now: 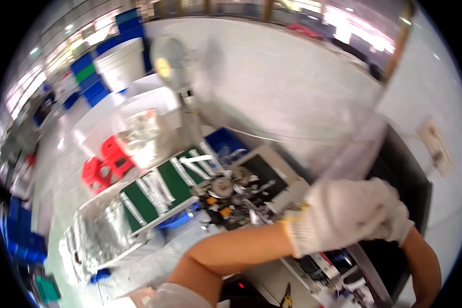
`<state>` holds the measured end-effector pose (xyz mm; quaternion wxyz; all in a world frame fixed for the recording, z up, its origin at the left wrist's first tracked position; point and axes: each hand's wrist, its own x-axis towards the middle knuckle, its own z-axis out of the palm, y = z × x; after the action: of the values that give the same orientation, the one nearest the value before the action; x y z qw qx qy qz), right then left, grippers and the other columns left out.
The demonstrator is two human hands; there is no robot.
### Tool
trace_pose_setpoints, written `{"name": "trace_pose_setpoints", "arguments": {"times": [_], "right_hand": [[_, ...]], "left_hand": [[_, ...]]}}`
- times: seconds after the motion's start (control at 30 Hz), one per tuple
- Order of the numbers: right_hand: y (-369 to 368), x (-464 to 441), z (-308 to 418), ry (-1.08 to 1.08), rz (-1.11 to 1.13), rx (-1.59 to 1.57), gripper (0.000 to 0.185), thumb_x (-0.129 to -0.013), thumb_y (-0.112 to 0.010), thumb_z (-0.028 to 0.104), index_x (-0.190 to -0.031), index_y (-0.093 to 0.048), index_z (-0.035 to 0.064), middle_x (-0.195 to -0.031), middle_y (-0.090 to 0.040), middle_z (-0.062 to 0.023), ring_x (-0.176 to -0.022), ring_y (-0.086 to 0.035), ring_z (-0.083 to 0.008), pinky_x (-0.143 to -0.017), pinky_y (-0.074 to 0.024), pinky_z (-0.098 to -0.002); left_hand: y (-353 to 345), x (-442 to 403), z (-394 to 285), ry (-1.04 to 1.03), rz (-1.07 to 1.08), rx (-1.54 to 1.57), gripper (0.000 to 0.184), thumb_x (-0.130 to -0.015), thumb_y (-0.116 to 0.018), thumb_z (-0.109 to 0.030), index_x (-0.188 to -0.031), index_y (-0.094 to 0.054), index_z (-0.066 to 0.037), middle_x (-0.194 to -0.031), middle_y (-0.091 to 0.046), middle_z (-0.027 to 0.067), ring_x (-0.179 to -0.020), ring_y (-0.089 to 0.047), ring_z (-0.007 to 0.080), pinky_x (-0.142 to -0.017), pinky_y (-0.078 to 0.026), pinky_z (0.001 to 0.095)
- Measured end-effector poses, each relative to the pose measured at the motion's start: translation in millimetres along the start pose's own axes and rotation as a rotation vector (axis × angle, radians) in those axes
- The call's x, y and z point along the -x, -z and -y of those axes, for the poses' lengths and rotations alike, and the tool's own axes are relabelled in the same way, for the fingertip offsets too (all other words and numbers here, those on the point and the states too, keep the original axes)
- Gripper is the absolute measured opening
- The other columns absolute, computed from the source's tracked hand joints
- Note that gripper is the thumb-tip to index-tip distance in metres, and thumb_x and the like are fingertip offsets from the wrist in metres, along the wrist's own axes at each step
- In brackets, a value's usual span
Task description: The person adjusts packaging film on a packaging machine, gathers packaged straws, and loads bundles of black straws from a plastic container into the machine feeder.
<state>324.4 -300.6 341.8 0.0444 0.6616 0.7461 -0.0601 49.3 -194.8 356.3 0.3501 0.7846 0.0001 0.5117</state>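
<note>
My left hand point(339, 215), in a white knitted glove, reaches across to the right and is closed. Pressed against it is my right hand point(392, 218), also gloved and closed, its fingers mostly hidden. From above the gloves a translucent plastic bag point(351, 146) rises, smeared by motion; my left hand appears to grip its lower end. Both hands are over the edge of a dark bin point(418, 177). What lies inside the right hand's fingers cannot be made out.
Left of my hands, metal parts and tape rolls point(223, 187) crowd a bench end. A green conveyor belt point(174, 179) carries white strips towards bagged pieces point(100, 231). Red stools point(110, 161), white bins point(156, 97) and a fan point(172, 59) stand beyond. Pliers point(286, 296) lie near me.
</note>
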Motion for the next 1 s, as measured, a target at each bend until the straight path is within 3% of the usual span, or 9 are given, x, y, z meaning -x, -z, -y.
{"name": "trace_pose_setpoints", "arguments": {"times": [0.03, 0.1, 0.23, 0.4, 0.47, 0.67, 0.73, 0.83, 1.0], "right_hand": [[1, -7, -8, -0.019, -0.017, 0.075, 0.127, -0.045, -0.088, 0.052, -0.147, -0.029, 0.0036, -0.145, -0.035, -0.0307, -0.135, -0.033, -0.0473, -0.112, -0.0303, -0.0485], [6, -16, -21, -0.193, -0.036, 0.115, 0.132, -0.041, -0.092, 0.045, -0.149, -0.026, 0.0053, -0.146, -0.038, -0.0251, -0.135, -0.036, -0.0431, -0.113, -0.0299, -0.0450], [-11, -29, -75, -0.335, 0.159, -0.394, 0.121, -0.064, -0.090, 0.030, -0.153, -0.012, 0.0068, -0.151, -0.036, -0.0166, -0.136, -0.040, -0.0309, -0.114, -0.0317, -0.0373], [-17, -17, -62, -0.352, 0.002, -0.766, 0.112, -0.073, -0.085, 0.022, -0.153, -0.009, 0.0037, -0.152, -0.035, -0.0177, -0.138, -0.037, -0.0247, -0.115, -0.0298, -0.0357], [-18, -2, -39, -0.293, -0.027, -0.912, 0.109, -0.075, -0.083, 0.027, -0.152, -0.011, -0.0007, -0.152, -0.033, -0.0214, -0.139, -0.034, -0.0227, -0.115, -0.0274, -0.0342], [-22, 42, 50, -0.153, -0.043, -0.176, 0.118, -0.067, -0.077, 0.059, -0.150, -0.019, -0.0011, -0.150, -0.029, -0.0275, -0.142, -0.025, -0.0412, -0.115, -0.0226, -0.0473], [-2, 43, 78, -0.284, 0.027, -0.171, 0.115, -0.067, -0.073, 0.066, -0.148, -0.022, 0.0020, -0.148, -0.030, -0.0265, -0.139, -0.028, -0.0422, -0.113, -0.0232, -0.0523], [14, 29, 73, -0.497, 0.067, -0.126, 0.116, -0.063, -0.077, 0.063, -0.147, -0.021, 0.0059, -0.147, -0.031, -0.0244, -0.137, -0.030, -0.0403, -0.109, -0.0252, -0.0583], [23, 0, 34, -0.501, 0.023, 0.011, 0.120, -0.055, -0.087, 0.047, -0.149, -0.020, 0.0156, -0.148, -0.031, -0.0190, -0.138, -0.029, -0.0377, -0.107, -0.0261, -0.0611]], "left_hand": [[0, 4, -4, 0.137, 0.088, -0.130, 0.012, -0.088, -0.059, -0.019, -0.085, -0.053, -0.009, -0.072, -0.058, 0.0096, -0.065, -0.062, 0.0301, -0.054, -0.049, 0.0399], [-1, 8, -1, 0.106, 0.040, -0.155, 0.016, -0.088, -0.060, -0.020, -0.085, -0.048, -0.009, -0.070, -0.058, 0.0082, -0.063, -0.062, 0.0294, -0.052, -0.048, 0.0395], [-1, 11, -2, 0.055, -0.012, -0.245, 0.017, -0.088, -0.060, -0.020, -0.091, -0.048, -0.009, -0.069, -0.058, 0.0072, -0.061, -0.062, 0.0280, -0.051, -0.048, 0.0382], [-6, 9, 5, 0.015, -0.013, -0.174, 0.013, -0.088, -0.060, -0.017, -0.093, -0.054, -0.008, -0.073, -0.061, 0.0085, -0.061, -0.063, 0.0278, -0.052, -0.049, 0.0381], [-4, 9, 3, 0.056, -0.007, -0.195, 0.012, -0.087, -0.061, -0.016, -0.092, -0.055, -0.007, -0.073, -0.061, 0.0097, -0.063, -0.063, 0.0276, -0.053, -0.050, 0.0371], [0, 6, -10, 0.116, 0.108, -0.289, 0.014, -0.085, -0.067, -0.020, -0.094, -0.062, -0.010, -0.077, -0.064, 0.0106, -0.066, -0.064, 0.0290, -0.056, -0.050, 0.0371], [1, 4, -15, 0.085, 0.134, -0.280, 0.018, -0.083, -0.071, -0.016, -0.096, -0.063, -0.008, -0.073, -0.064, 0.0103, -0.058, -0.063, 0.0238, -0.054, -0.049, 0.0321], [6, -2, -26, 0.194, 0.237, -0.259, 0.017, -0.081, -0.072, -0.011, -0.093, -0.063, -0.003, -0.071, -0.066, 0.0074, -0.056, -0.063, 0.0149, -0.052, -0.048, 0.0263], [1, 0, -26, 0.143, 0.154, -0.293, 0.016, -0.078, -0.070, -0.001, -0.092, -0.064, 0.001, -0.073, -0.067, 0.0074, -0.057, -0.060, 0.0098, -0.054, -0.048, 0.0217]]}}
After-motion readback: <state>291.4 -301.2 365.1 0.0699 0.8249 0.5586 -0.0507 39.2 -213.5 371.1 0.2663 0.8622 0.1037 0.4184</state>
